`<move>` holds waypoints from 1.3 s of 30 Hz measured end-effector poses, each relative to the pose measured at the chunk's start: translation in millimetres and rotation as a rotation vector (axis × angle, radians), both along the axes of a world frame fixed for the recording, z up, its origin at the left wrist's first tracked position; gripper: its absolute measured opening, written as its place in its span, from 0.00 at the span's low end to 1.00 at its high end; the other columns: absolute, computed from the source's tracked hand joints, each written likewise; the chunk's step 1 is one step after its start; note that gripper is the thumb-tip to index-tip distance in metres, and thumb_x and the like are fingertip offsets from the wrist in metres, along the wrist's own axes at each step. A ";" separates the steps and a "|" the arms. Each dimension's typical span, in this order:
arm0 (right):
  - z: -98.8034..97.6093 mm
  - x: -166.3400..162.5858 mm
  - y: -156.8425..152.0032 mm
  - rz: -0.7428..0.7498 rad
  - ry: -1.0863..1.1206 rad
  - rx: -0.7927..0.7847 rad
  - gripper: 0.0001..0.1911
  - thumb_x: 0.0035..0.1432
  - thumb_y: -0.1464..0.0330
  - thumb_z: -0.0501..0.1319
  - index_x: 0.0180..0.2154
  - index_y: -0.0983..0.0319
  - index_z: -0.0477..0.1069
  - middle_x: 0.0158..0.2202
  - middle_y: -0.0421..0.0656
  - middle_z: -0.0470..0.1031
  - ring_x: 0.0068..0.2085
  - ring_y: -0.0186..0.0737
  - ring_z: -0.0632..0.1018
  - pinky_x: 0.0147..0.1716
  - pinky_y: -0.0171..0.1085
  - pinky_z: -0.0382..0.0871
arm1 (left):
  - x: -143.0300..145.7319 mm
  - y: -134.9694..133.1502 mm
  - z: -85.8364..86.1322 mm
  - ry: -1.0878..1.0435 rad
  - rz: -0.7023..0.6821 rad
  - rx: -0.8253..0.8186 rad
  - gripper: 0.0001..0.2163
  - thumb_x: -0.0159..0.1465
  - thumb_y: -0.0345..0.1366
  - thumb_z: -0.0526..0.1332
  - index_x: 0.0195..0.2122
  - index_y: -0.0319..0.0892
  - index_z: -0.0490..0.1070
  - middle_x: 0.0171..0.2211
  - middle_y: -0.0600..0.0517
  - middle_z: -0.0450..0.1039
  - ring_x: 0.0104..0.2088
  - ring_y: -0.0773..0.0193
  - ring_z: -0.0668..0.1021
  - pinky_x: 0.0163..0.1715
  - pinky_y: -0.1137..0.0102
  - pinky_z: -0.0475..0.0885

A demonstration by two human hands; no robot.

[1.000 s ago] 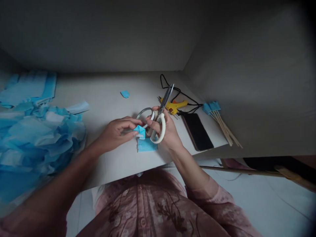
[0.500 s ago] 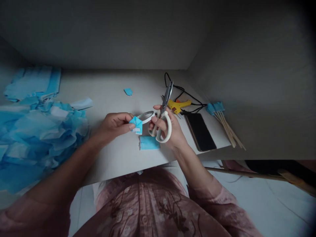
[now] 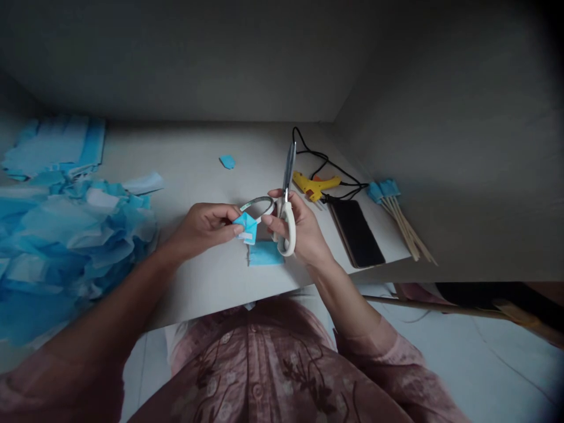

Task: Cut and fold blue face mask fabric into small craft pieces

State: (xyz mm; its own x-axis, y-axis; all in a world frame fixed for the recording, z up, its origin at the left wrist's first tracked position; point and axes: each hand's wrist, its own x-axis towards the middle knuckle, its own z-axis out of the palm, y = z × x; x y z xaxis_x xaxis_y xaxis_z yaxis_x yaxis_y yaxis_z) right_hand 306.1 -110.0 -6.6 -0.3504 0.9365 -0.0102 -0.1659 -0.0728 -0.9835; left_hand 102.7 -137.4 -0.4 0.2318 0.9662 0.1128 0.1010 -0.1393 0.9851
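My left hand [image 3: 203, 226] pinches a small folded blue paper piece [image 3: 246, 227] above the white table [image 3: 189, 170]. My right hand [image 3: 299, 232] grips white-handled scissors [image 3: 286, 200], blades closed and pointing up and away. Its fingertips also touch the blue piece. A roll of tape [image 3: 258, 206] lies just behind the two hands. A small blue paper square [image 3: 265, 254] lies flat on the table below the hands.
A heap of blue and white tissue paper [image 3: 66, 235] covers the table's left side. A yellow glue gun [image 3: 314, 185] with black cord, a dark phone [image 3: 356, 233], and wooden sticks with blue tips [image 3: 399, 217] lie at right. A blue scrap [image 3: 227, 161] sits farther back.
The scissors have swung from leaning right to nearly upright. My left hand has brought the blue piece closer to the right hand's fingers.
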 end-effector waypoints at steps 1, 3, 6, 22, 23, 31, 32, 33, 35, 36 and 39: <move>1.1 0.2 -0.3 0.002 -0.007 0.013 0.27 0.47 0.57 0.76 0.45 0.54 0.69 0.28 0.33 0.69 0.26 0.31 0.69 0.25 0.34 0.67 | -0.2 0.1 -0.2 0.002 -0.005 -0.004 0.07 0.55 0.36 0.69 0.24 0.41 0.74 0.26 0.52 0.75 0.28 0.65 0.75 0.29 0.71 0.68; 2.3 0.4 -0.6 0.009 -0.017 0.031 0.26 0.47 0.57 0.76 0.45 0.53 0.69 0.28 0.33 0.68 0.25 0.31 0.68 0.26 0.35 0.68 | -0.5 0.4 -0.8 0.006 -0.015 -0.005 0.07 0.55 0.36 0.69 0.24 0.41 0.75 0.26 0.52 0.75 0.28 0.65 0.75 0.29 0.71 0.68; -0.1 -1.0 -0.2 0.029 -0.034 0.043 0.27 0.46 0.56 0.76 0.45 0.53 0.69 0.28 0.33 0.68 0.26 0.32 0.69 0.28 0.35 0.69 | -0.4 0.6 -1.5 0.018 -0.020 -0.012 0.07 0.55 0.37 0.69 0.24 0.41 0.75 0.26 0.52 0.75 0.28 0.65 0.74 0.30 0.71 0.68; 3.1 27.5 11.9 0.078 -0.305 0.364 0.20 0.54 0.61 0.72 0.47 0.55 0.72 0.40 0.42 0.79 0.42 0.41 0.79 0.44 0.41 0.72 | -17.8 9.4 -12.3 -0.074 0.027 -0.046 0.10 0.55 0.41 0.71 0.26 0.40 0.76 0.23 0.52 0.75 0.25 0.66 0.73 0.28 0.71 0.68; -0.8 25.5 11.9 0.132 -0.300 0.358 0.19 0.54 0.61 0.72 0.46 0.56 0.72 0.40 0.41 0.79 0.41 0.40 0.79 0.42 0.40 0.71 | -16.7 8.8 -11.7 -0.083 0.025 -0.038 0.10 0.56 0.41 0.71 0.26 0.40 0.75 0.24 0.51 0.75 0.26 0.65 0.74 0.29 0.70 0.69; -9.2 4.1 14.0 -0.088 -0.165 0.253 0.24 0.49 0.57 0.75 0.45 0.54 0.69 0.32 0.36 0.73 0.34 0.37 0.75 0.35 0.37 0.70 | -10.2 10.3 -12.1 -0.203 0.253 0.142 0.08 0.60 0.38 0.69 0.27 0.43 0.75 0.54 0.47 0.77 0.54 0.54 0.77 0.56 0.60 0.69; -8.6 0.6 13.5 -0.112 -0.169 0.250 0.25 0.49 0.57 0.74 0.46 0.54 0.68 0.32 0.36 0.73 0.34 0.37 0.75 0.35 0.37 0.69 | -8.3 9.4 -12.9 -0.182 0.249 0.125 0.07 0.60 0.37 0.68 0.27 0.43 0.75 0.52 0.47 0.79 0.53 0.54 0.78 0.55 0.61 0.70; -8.7 -3.4 12.5 -0.124 -0.176 0.249 0.25 0.50 0.58 0.74 0.47 0.54 0.68 0.32 0.36 0.73 0.33 0.37 0.75 0.35 0.37 0.69 | -5.9 8.1 -13.6 -0.161 0.230 0.102 0.07 0.60 0.37 0.68 0.27 0.43 0.76 0.50 0.47 0.80 0.52 0.55 0.78 0.54 0.61 0.70; -10.6 -12.0 9.5 -0.118 -0.204 0.250 0.26 0.51 0.59 0.73 0.49 0.53 0.67 0.33 0.36 0.75 0.33 0.37 0.75 0.35 0.37 0.69 | -0.1 4.9 -14.5 -0.130 0.174 0.064 0.06 0.58 0.36 0.69 0.27 0.42 0.76 0.47 0.47 0.81 0.49 0.55 0.80 0.53 0.61 0.71; -12.1 -16.2 7.7 -0.113 -0.224 0.252 0.26 0.51 0.60 0.73 0.49 0.53 0.67 0.33 0.36 0.75 0.33 0.37 0.75 0.35 0.38 0.69 | 2.9 3.4 -14.8 -0.120 0.155 0.055 0.05 0.57 0.36 0.69 0.27 0.42 0.77 0.45 0.47 0.82 0.48 0.56 0.80 0.52 0.62 0.71; -15.2 -25.3 3.1 -0.080 -0.274 0.253 0.24 0.52 0.62 0.72 0.49 0.53 0.67 0.33 0.36 0.76 0.33 0.39 0.76 0.38 0.40 0.70 | 8.6 1.7 -15.6 -0.092 0.178 0.047 0.05 0.56 0.38 0.69 0.29 0.42 0.78 0.38 0.49 0.82 0.41 0.59 0.81 0.47 0.64 0.73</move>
State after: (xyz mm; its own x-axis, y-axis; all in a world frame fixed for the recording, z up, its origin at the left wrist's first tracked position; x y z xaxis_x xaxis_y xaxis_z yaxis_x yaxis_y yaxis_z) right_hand 280.8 -106.9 -21.8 -0.2927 0.9457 0.1412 0.1108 0.1802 -0.9774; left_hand 111.3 -135.7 -16.0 0.0442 0.9842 0.1713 0.0377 -0.1729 0.9842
